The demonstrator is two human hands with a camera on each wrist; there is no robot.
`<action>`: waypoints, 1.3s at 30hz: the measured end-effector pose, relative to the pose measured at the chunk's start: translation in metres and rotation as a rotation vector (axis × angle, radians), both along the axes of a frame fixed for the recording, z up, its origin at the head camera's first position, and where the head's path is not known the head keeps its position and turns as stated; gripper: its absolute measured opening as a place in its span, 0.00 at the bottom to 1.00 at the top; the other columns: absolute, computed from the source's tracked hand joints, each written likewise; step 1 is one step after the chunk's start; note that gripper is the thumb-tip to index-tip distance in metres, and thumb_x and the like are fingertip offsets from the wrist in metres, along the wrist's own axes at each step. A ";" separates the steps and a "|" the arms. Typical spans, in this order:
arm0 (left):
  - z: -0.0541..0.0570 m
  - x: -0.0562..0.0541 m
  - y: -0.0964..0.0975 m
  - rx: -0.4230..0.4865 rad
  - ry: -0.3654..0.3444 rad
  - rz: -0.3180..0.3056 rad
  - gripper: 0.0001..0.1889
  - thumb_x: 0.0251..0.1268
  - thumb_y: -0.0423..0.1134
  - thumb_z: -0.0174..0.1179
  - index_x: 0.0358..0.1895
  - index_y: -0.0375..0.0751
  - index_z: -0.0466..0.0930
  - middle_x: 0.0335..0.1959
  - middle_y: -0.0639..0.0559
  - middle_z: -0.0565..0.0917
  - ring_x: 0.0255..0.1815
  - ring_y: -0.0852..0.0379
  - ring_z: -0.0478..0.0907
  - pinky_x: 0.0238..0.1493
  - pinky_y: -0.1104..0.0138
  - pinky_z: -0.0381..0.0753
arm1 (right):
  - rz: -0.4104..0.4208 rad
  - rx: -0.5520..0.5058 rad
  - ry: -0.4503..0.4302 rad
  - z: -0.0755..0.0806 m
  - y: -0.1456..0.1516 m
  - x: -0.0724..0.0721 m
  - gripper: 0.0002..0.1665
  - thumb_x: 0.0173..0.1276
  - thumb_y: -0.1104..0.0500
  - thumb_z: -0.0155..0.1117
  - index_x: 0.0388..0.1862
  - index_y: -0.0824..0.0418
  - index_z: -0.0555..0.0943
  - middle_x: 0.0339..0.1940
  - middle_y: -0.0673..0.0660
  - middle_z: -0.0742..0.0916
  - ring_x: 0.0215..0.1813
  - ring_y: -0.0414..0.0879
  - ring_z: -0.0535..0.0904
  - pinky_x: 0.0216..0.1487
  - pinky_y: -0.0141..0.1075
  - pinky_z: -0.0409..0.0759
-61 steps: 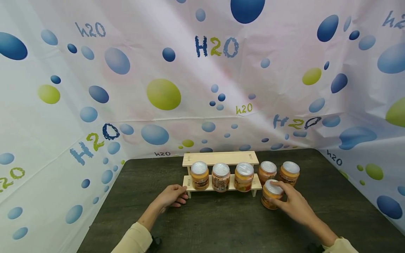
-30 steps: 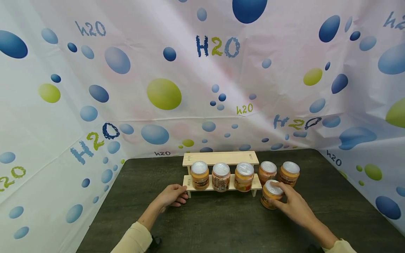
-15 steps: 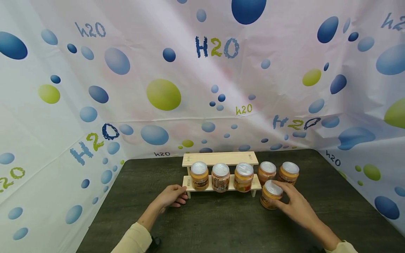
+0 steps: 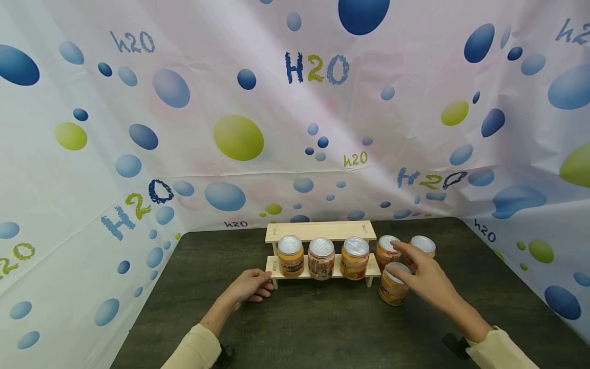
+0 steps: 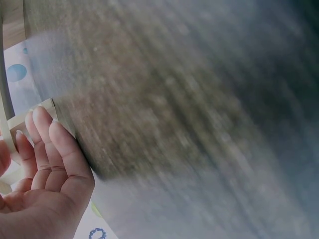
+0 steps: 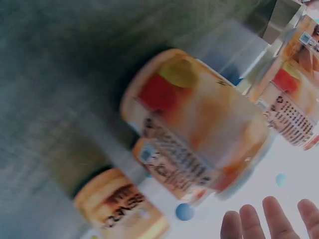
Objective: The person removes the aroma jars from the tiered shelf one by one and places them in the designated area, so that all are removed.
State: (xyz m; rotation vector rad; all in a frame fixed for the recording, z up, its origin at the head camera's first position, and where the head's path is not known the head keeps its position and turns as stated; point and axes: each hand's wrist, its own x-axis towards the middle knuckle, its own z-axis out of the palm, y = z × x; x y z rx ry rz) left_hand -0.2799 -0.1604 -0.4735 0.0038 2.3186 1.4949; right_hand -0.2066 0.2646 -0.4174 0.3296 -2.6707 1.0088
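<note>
A two-step wooden shelf point(image 4: 321, 230) stands on the table in the head view. On its lower step sit an orange jar point(image 4: 292, 264), a brownish-orange jar point(image 4: 321, 266) and another orange jar point(image 4: 354, 267), all with silvery lids. My left hand point(image 4: 251, 285) pinches the left end of the lower step between thumb and index finger; the left wrist view shows its other fingers point(image 5: 65, 149) extended. My right hand point(image 4: 428, 279) hovers over a jar point(image 4: 393, 293) beside the shelf's right end, thumb and fingers spread, holding nothing. In the right wrist view its fingertips point(image 6: 274, 219) are apart from the jars.
Behind the front jar are two more, one jar point(image 4: 384, 254) near the shelf and one jar point(image 4: 424, 243) farther right, partly hidden by my right hand. The dark table point(image 4: 313, 328) meets a white sheet point(image 4: 193, 128) with blue and green spots at its back and sides.
My right hand has let go of the front jar and lifted up and away from it. That jar has stayed about where it was. The left hand has kept its place.
</note>
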 end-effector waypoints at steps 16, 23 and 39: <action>0.003 0.001 0.001 0.005 -0.013 -0.001 0.20 0.80 0.51 0.50 0.47 0.36 0.79 0.39 0.48 0.85 0.34 0.58 0.83 0.36 0.63 0.85 | 0.107 0.152 0.027 0.004 -0.043 -0.030 0.44 0.68 0.41 0.68 0.76 0.56 0.66 0.63 0.62 0.81 0.52 0.57 0.82 0.43 0.49 0.81; 0.002 0.001 0.001 0.008 -0.019 0.004 0.19 0.80 0.51 0.50 0.48 0.36 0.79 0.39 0.48 0.85 0.33 0.58 0.83 0.36 0.63 0.85 | 0.090 0.169 0.009 0.001 -0.049 -0.034 0.48 0.65 0.37 0.69 0.77 0.57 0.65 0.70 0.62 0.77 0.66 0.63 0.77 0.54 0.61 0.80; 0.004 0.002 0.001 0.007 -0.017 0.001 0.19 0.80 0.50 0.50 0.47 0.35 0.79 0.39 0.48 0.85 0.33 0.58 0.83 0.36 0.63 0.85 | 0.073 0.163 0.000 -0.005 -0.055 -0.039 0.47 0.63 0.40 0.73 0.76 0.53 0.67 0.71 0.61 0.77 0.68 0.64 0.75 0.57 0.64 0.77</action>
